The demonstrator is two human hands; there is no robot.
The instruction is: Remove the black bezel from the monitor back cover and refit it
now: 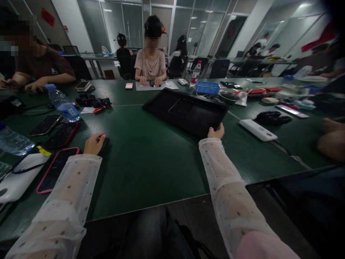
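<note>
A shallow black rectangular tray (185,112) with a raised rim is tilted above the green table, a thin pale rectangular outline visible inside it. My right hand (216,132) grips the tray's near right corner, thumb up along the rim. On the left, my left hand (93,143) is at the tabletop, apart from the tray. Its fingers are curled together, and whether anything small is between them is hidden. Beside my left forearm lies a phone with a pink edge (58,169). Both forearms wear sheer white dotted sleeves.
On the green table (140,172), a tilted water bottle (63,103), phones and a white power bank (23,176) lie left. A blue basket (207,87), white device (258,130) and black cable bundle (272,118) lie right. A person (151,61) sits opposite; others sit at both sides.
</note>
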